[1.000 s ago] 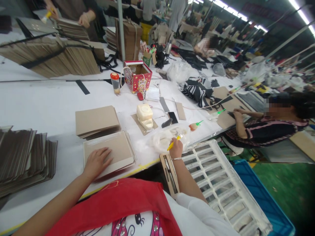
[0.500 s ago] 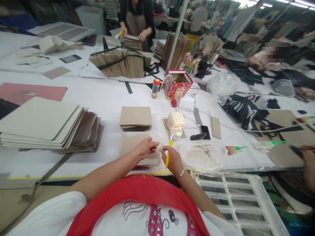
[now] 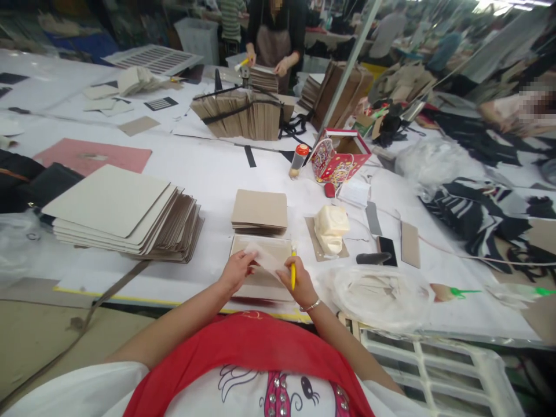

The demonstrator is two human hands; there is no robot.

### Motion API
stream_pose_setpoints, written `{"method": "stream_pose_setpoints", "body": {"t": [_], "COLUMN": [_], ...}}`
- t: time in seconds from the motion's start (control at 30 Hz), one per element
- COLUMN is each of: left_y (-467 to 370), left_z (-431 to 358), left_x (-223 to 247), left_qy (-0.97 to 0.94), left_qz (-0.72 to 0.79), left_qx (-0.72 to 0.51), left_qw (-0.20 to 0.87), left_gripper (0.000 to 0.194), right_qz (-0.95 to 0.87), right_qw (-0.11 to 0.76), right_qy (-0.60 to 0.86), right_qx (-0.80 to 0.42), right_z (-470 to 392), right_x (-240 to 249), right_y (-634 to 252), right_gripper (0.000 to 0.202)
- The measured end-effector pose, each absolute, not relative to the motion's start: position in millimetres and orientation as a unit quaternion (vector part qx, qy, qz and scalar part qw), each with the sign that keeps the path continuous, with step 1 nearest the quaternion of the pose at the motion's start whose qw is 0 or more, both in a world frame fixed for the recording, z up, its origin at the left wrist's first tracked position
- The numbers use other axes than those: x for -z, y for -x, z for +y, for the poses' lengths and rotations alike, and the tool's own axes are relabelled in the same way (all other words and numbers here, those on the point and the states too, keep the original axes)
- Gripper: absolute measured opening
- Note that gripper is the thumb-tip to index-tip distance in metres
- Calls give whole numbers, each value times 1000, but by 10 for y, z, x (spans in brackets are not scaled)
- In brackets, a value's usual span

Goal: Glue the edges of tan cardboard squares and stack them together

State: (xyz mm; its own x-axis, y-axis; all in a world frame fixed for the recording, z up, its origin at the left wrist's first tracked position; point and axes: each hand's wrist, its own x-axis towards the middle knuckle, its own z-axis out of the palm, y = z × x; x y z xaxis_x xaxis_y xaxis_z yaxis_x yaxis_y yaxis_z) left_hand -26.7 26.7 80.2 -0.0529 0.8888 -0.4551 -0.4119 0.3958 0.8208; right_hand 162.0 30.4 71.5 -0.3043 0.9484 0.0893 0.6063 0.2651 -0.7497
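Note:
A thin whitish, see-through strip (image 3: 268, 260) spans the space between my two hands, above a beige board (image 3: 260, 291) lying flat at the table's front. My left hand (image 3: 237, 272) pinches the strip's left end. At the other end, my right hand (image 3: 303, 285) grips a yellow-handled brush (image 3: 293, 270) upright and also seems to hold the strip's edge. Just behind the board sits a small stack of beige boards (image 3: 259, 209). To the right of it stands a cream-coloured, glue-caked container (image 3: 331, 227) on a piece of card.
At left rises a big pile of grey boards (image 3: 110, 202). A clear plastic bag of pale pieces (image 3: 377, 292) lies right of my hand, near a black phone (image 3: 386, 250). Behind are a red gift bag (image 3: 341, 156) and an orange-capped bottle (image 3: 299, 161). A co-worker (image 3: 275, 40) handles boards across the table.
The view has swung left. My right hand's brush has come away from the glue-caked container and now stands over the board's right side. The strip is now spread between both hands.

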Motion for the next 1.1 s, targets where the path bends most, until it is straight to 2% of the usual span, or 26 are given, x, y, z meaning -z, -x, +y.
{"method": "stream_pose_setpoints", "body": {"t": [0.13, 0.33, 0.6, 1.1], "left_y": [536, 728, 909, 943], "left_z": [304, 464, 758, 832], "left_x": [-602, -363, -184, -108], "left_qy": [-199, -299, -448, -434], "left_qz": [580, 671, 782, 800], "left_qx": [-505, -430, -293, -251], "left_qw": [607, 524, 319, 329], "left_gripper": [33, 29, 29, 35], "right_qz": [-736, -722, -713, -692], "right_qw": [232, 223, 179, 170], "right_qy": [584, 625, 657, 684], "right_qx": [-250, -193, -170, -155], "right_z": [423, 804, 1080, 1097], "right_x": [-560, -370, -192, -101], "right_y": [-1696, -1627, -1472, -1436], "right_gripper": [23, 24, 27, 28]}}
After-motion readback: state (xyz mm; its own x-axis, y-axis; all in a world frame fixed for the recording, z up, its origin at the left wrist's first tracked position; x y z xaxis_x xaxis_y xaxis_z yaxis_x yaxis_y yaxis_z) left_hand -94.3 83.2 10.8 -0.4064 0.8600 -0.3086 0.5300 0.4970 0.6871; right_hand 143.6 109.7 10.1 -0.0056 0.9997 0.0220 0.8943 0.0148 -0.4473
